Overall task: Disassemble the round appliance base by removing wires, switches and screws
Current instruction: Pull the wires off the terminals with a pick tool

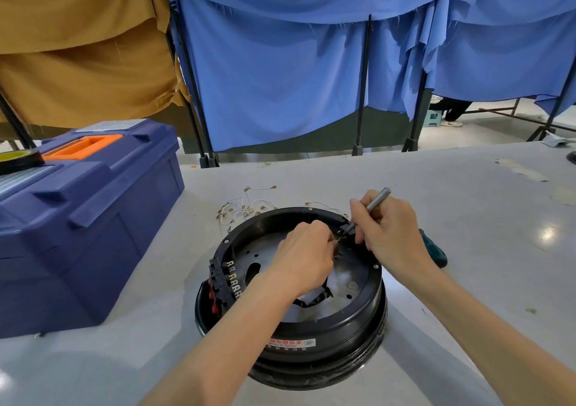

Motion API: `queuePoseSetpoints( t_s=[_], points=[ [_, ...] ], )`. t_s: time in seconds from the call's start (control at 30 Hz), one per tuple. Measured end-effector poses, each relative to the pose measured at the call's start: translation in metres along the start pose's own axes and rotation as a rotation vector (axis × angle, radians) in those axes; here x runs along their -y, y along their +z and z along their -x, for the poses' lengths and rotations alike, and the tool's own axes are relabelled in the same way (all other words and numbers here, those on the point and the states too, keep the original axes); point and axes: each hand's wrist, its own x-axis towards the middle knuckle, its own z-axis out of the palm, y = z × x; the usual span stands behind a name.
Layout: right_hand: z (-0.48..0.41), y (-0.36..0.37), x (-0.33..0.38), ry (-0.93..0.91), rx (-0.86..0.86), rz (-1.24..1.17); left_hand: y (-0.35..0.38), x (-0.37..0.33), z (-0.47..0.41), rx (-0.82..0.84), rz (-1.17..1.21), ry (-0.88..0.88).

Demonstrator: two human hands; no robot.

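Observation:
The round black appliance base [327, 340] lies upside down on the grey table, its metal floor showing. My right hand [389, 234] grips a grey metal screwdriver [374, 204], whose tip touches a small terminal part [344, 234] on the far inner rim. My left hand [307, 251] reaches inside the base and pinches something small beside that part; what it pinches is hidden by the fingers. A black switch block with red buttons and brass terminals [224, 281] sits on the left rim. Several loose white wires with brass lugs [246, 209] lie on the table behind the base.
A blue toolbox with an orange handle [84, 218] stands at the left, a tape roll [18, 158] on its lid. A green-handled tool [434, 251] lies right of the base, partly behind my right wrist. Blue and brown cloth screens hang beyond the table's far edge.

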Motion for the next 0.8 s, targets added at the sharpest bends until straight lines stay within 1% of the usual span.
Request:
queuePoseSetpoints(
  t_s=[0.2, 0.27, 0.33, 0.43, 0.53, 0.63, 0.7, 0.73, 0.8],
  points=[
    [0.002, 0.001, 0.002, -0.038, -0.067, -0.012, -0.003, 0.0, 0.002, -0.033, 0.023, -0.031],
    [0.002, -0.001, 0.004, -0.036, -0.074, -0.066, -0.006, 0.0, 0.003, -0.073, 0.058, -0.037],
    [-0.001, -0.004, 0.005, -0.024, -0.068, -0.061, -0.011, -0.001, 0.004, -0.136, 0.138, -0.035],
    [-0.009, -0.005, 0.005, -0.03, -0.006, 0.101, -0.028, 0.0, -0.003, -0.232, 0.317, -0.039],
    [-0.019, -0.001, 0.005, -0.023, 0.126, 0.249, -0.051, 0.011, -0.017, -0.331, 0.368, -0.079],
    [-0.024, 0.003, 0.003, 0.031, 0.243, 0.191, -0.063, 0.023, -0.029, -0.346, 0.329, -0.13],
    [-0.03, 0.003, 0.003, 0.055, 0.225, 0.13, -0.062, 0.026, -0.035, -0.313, 0.342, -0.148],
    [-0.034, 0.002, 0.005, 0.06, 0.205, 0.088, -0.06, 0.025, -0.037, -0.304, 0.391, -0.151],
    [-0.043, 0.001, 0.009, 0.063, 0.199, -0.01, -0.053, 0.02, -0.043, -0.305, 0.564, -0.158]
  ],
)
